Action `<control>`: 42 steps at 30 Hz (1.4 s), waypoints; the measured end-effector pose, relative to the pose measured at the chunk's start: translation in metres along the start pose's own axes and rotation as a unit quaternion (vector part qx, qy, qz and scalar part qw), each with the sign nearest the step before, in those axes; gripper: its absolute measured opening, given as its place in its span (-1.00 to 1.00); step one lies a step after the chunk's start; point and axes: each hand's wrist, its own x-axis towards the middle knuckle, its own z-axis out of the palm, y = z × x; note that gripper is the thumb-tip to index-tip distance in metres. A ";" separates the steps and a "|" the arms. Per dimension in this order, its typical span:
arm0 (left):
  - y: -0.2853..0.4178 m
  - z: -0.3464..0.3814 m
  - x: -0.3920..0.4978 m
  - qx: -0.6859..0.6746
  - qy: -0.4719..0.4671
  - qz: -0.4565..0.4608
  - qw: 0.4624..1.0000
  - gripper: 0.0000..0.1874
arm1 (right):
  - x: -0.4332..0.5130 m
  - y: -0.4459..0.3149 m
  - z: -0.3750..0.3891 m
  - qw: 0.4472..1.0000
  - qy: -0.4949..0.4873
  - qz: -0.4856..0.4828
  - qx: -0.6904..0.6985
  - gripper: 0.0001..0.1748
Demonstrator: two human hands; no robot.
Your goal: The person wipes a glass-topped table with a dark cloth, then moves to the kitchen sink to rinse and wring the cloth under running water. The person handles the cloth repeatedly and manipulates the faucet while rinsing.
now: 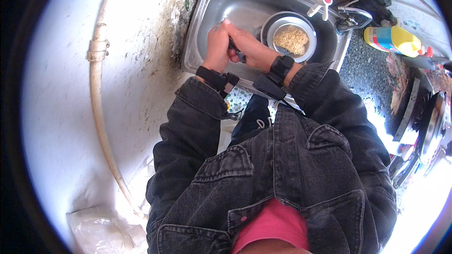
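Observation:
Both of my hands are together over the left half of a stainless steel sink. My left hand and my right hand are pressed against each other around a small dark item. Only part of it shows between the palms, and I cannot tell what it is. Right of my hands, inside the sink, stands a round metal pot or bowl. A tangled, pale yellow fibrous mass lies in it.
A white tap with a red button juts over the sink's back right. A curved metal faucet stands at the right rim. On the speckled counter lies a yellow bottle. Pans lean farther right. A pipe runs down the left wall.

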 end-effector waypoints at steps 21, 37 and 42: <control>0.019 -0.008 -0.023 0.516 -0.098 0.134 0.840 -0.74 | -0.017 -0.009 -0.019 0.630 0.061 -0.268 -0.726 -0.54; 0.013 0.010 -0.043 -0.096 -0.180 -0.022 0.979 -0.35 | -0.018 -0.008 -0.014 0.999 -0.038 -0.038 0.010 -0.35; 0.025 -0.004 -0.058 0.179 -0.216 0.083 0.956 -0.28 | -0.017 -0.019 -0.025 0.999 -0.024 -0.018 0.016 -0.57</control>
